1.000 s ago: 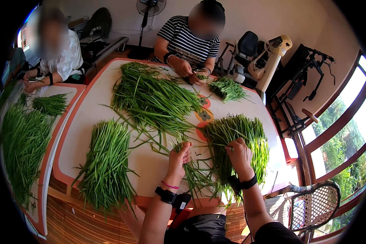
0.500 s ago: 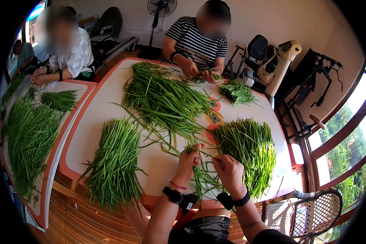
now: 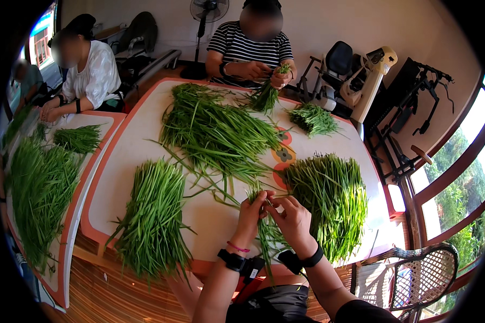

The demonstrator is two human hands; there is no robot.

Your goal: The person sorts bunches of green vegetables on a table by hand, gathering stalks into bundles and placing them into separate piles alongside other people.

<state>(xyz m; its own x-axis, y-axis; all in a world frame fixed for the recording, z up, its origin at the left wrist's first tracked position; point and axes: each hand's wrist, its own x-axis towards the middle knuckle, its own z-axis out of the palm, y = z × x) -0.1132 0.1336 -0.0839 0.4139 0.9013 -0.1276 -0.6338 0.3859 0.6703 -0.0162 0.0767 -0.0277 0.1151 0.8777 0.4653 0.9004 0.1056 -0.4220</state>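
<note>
My left hand (image 3: 248, 218) is closed round a small bunch of long green garlic chives (image 3: 268, 234), whose leaves hang down toward the table's near edge. Close against it, my right hand (image 3: 292, 216) pinches a thin chive leaf at the bunch; the fingertips partly hide it. To the right of my hands stands a thick pile of chives (image 3: 328, 199) with evenly lined-up ends. Another neat pile (image 3: 153, 210) lies to the left, its leaves drooping over the near edge. A large loose heap (image 3: 210, 134) spreads across the middle and far side.
Across the white, orange-edged table (image 3: 113, 177), a person in a striped shirt (image 3: 250, 51) holds a chive bunch (image 3: 265, 97). A small bundle (image 3: 313, 118) lies at the far right. At the left table, a person in white (image 3: 97, 70) works beside more chives. A woven chair (image 3: 423, 277) stands near right.
My right hand has moved left and up to meet my left hand; the leaf stretched between them now spans almost no gap. The person opposite has raised their bunch upright.
</note>
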